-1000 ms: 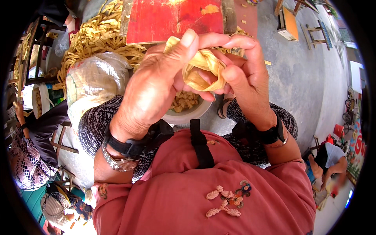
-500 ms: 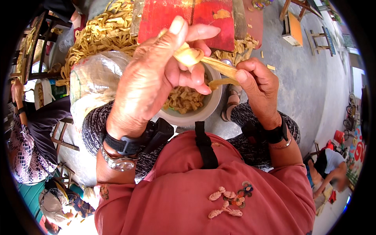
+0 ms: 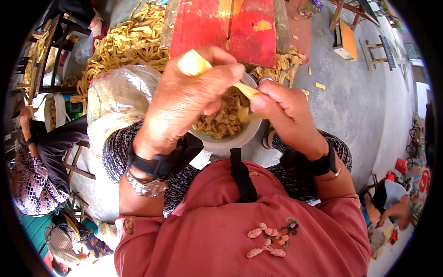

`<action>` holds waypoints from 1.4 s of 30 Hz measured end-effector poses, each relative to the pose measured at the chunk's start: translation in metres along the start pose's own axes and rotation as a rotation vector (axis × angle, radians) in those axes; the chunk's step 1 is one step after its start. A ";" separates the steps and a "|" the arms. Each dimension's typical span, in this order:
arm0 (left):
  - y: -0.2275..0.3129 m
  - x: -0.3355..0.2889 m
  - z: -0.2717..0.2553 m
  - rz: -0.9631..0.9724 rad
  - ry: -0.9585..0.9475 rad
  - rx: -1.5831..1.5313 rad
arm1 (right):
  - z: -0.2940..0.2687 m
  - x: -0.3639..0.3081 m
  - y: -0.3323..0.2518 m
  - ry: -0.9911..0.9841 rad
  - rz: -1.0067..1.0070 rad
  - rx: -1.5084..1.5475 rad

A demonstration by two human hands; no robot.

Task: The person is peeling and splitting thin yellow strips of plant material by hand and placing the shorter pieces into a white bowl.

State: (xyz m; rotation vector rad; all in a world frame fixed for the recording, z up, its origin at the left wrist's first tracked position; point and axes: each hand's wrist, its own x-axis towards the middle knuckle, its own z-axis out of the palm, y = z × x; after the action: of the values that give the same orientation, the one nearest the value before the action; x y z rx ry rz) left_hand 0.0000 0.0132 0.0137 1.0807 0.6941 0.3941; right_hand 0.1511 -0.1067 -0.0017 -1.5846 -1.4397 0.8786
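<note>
A limp yellow strip (image 3: 246, 90) stretches between my two hands above a white tub (image 3: 224, 146). My left hand (image 3: 177, 99) is closed on one end, thumb pressed toward the fingers, and a broad pale yellow part (image 3: 194, 63) of it sticks out on top. The fingers hide how the strip is folded in there. Between thumb and forefinger, my right hand (image 3: 290, 115) pinches the other end, and a blurred loose tail hangs below. Small brownish-yellow knotted pieces (image 3: 221, 117) lie in the tub between my knees.
A red wooden board (image 3: 203, 32) stands beyond the tub. Heaped yellow strips (image 3: 131, 39) lie at the far left, behind a translucent sack (image 3: 120, 94). A glass jar (image 3: 310, 8) and wooden stools (image 3: 346, 39) are at the far right. Another person (image 3: 34, 180) sits at left.
My left hand has turned over and closed round the looped part, which showed as a knot before. My right hand has moved slightly left and down, still pinching the strip.
</note>
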 end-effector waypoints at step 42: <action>-0.051 0.012 0.005 -0.404 -0.315 0.232 | 0.067 -0.023 -0.017 -0.193 -0.580 -0.179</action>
State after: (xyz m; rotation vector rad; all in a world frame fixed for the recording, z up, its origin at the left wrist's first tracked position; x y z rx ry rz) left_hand 0.0104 -0.0049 -0.0351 1.1555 0.6652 -0.2064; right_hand 0.0819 -0.1221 -0.0163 -1.1161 -2.0208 0.5764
